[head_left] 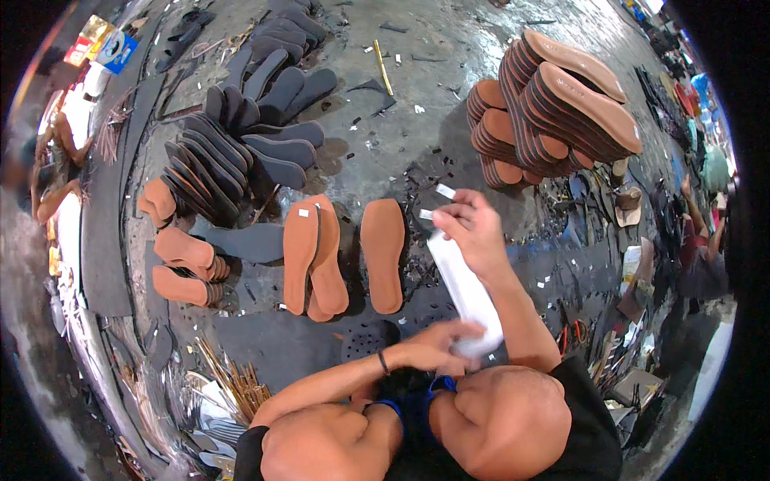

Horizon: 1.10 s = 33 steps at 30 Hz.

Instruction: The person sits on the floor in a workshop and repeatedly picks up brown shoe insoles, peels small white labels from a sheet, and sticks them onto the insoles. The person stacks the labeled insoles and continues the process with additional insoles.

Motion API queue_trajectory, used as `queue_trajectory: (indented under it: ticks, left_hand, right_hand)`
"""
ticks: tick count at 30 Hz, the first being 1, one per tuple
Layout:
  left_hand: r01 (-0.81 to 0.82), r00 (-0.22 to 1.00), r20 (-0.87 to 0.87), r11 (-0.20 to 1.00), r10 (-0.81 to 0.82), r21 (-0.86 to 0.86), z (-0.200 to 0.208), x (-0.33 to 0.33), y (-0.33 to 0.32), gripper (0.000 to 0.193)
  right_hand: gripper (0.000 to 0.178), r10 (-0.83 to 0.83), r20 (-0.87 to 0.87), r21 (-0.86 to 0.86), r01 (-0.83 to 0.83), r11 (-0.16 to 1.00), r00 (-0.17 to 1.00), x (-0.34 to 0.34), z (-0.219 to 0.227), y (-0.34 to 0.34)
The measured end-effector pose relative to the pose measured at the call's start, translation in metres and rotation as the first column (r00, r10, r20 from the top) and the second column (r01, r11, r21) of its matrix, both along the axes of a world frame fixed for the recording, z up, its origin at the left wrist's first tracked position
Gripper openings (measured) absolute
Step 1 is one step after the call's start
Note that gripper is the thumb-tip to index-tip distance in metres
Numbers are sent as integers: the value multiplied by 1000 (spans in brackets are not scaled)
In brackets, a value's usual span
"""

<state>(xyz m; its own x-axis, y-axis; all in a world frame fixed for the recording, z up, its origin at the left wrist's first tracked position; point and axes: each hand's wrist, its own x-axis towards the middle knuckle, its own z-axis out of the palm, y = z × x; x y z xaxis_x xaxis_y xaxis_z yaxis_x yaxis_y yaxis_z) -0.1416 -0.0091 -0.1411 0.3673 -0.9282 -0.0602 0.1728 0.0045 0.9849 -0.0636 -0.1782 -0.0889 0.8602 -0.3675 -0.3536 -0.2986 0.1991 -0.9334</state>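
My right hand [475, 228] is raised right of the middle, thumb and fingers pinched on a small white label [427, 214]. A second white label [445, 191] shows at its fingertips. Below it a long white strip [465, 284], blurred, slants down to my left hand [445, 343], which is closed on its lower end. The left fingers are partly blurred. In front of me lies a single tan insole [382, 252]. Left of it two more overlap, and the upper insole [300, 260] bears a white label near its top.
Tall stacks of tan insoles [577, 104] stand at the far right. Dark soles [212, 160] lie in rows at the far left, near a short tan pile [184, 287]. Scraps litter the floor [361, 172]. Another person [60, 168] sits at the left edge; one more [704, 248] is at the right.
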Motion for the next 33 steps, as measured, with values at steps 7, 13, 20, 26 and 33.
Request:
queue_trajectory:
  ticks: [7,13,20,26,33]
  left_hand:
    - [-577,710,622,780,330,244,-24,94,22,35]
    - [-651,491,867,697,84,301,-67,132,13,81]
    - [-662,589,806,607,57,440,-79,131,10,94]
    - [-847,367,824,521,433,103,15,142,70,74]
    - [-878,478,638,359,604,318,-57,125,179,84]
  right_hand:
    - [48,89,-178,-142,-115,983,980,53,-136,9]
    - [46,116,-164,-387,-172,906,980,70,-163,20]
    - [45,4,-25,-528,-17,849,1000,71,-168,17]
    - [47,91,-104,-229,-113,967,990,15,-172,49]
    - [82,409,-183,-309,-447,839,894,21,-170,197]
